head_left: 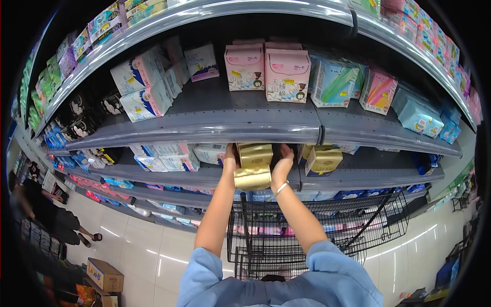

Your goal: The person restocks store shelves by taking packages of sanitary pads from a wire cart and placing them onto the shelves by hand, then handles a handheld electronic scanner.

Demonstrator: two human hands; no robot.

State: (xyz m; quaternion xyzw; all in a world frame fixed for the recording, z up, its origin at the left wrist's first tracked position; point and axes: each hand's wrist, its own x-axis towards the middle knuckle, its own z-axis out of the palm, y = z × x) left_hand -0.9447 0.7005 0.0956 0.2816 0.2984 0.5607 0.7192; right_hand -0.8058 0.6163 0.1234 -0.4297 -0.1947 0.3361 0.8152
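Observation:
Gold packs (252, 177) stand at the front of the lower shelf, between my two hands. My left hand (229, 159) is at their left side, its fingers partly hidden by the shelf edge above. On the right side, my right hand (282, 166) has its fingers apart and raised, with a small gap between it and the packs. A white band (282, 187) is round my right wrist. Further right on the same shelf sit more gold boxes (324, 160). White and blue packs (166, 157) lie left of my left hand.
A black wire cart (317, 220) stands below my arms. Pink boxes (286, 75) and other packs fill parts of the upper shelf (215, 115). Another person in dark clothes (48, 210) is at the far left. A cardboard box (105, 275) sits at the lower left.

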